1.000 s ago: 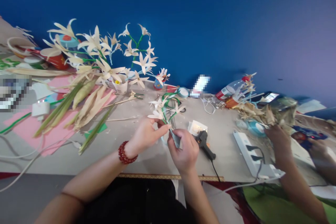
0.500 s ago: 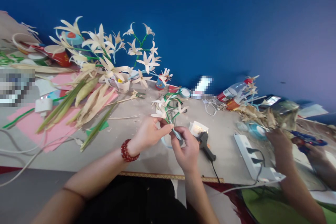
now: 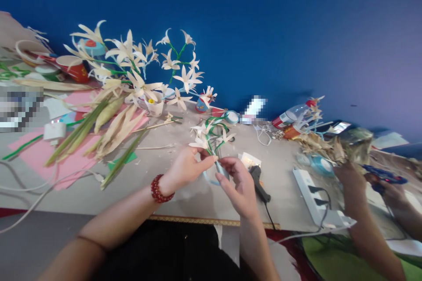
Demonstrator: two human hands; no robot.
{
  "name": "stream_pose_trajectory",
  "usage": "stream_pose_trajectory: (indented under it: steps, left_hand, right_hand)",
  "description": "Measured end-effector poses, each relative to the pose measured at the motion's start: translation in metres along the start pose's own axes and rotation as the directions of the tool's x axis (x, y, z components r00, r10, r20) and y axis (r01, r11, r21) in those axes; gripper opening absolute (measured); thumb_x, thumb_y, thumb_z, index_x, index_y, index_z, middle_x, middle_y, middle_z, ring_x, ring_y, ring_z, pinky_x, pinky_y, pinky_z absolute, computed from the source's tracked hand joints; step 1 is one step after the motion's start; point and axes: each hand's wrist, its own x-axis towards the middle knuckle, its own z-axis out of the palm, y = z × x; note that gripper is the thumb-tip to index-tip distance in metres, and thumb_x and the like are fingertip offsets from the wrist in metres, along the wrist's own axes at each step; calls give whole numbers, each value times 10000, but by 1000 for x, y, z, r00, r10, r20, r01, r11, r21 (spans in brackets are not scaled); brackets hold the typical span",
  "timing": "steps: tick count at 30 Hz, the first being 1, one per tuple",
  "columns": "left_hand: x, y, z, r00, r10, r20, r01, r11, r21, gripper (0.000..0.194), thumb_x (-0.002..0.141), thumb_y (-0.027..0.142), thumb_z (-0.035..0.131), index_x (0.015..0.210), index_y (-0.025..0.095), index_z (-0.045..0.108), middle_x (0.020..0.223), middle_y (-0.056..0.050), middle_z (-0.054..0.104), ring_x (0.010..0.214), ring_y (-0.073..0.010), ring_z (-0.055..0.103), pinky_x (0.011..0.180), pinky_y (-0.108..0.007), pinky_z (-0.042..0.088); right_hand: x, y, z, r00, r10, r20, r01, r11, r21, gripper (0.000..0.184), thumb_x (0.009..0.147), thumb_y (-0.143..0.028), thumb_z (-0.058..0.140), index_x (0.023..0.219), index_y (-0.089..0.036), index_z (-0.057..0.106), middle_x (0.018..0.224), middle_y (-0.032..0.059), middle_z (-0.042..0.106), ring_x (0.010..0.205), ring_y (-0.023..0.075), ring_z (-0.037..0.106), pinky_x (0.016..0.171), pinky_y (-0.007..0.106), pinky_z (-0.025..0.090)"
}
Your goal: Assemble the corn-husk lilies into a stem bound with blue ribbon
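Nearest, my left hand [image 3: 184, 167] has its grip pinched on the stems of one flower bunch [image 3: 199, 141], at least three white blooms, above the table [image 3: 194, 202]. My right hand [image 3: 240, 185] has its grip loosely curled, thumb and fingers parted, around the blue strip [image 3: 223, 169] below. Just right lies one glue gun [image 3: 261, 185]. Farther stand one white cup [image 3: 155, 108] and one blue cup [image 3: 201, 105], then one blue wall [image 3: 231, 30].

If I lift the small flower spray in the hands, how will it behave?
The spray looks light: slim stems, thin petals. Its stems seem fairly stiff, standing splayed above the left hand, but those petals could well crease if brushed.
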Motion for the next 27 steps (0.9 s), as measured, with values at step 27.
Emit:
stream_pose_trajectory:
  steps: [27]
  left_hand:
    - [0, 1, 0, 999, -18, 40, 17, 999, 28, 236, 768, 366, 623, 657, 159, 652, 684, -22, 693, 672, -175, 616, 529, -223, 417]
  right_hand:
    - [-1, -1, -5, 996, -14, -84, 20, 997, 73, 33, 891, -241, 616, 888, -208, 615, 885, 59, 683, 767, 195, 683, 711, 334, 555]
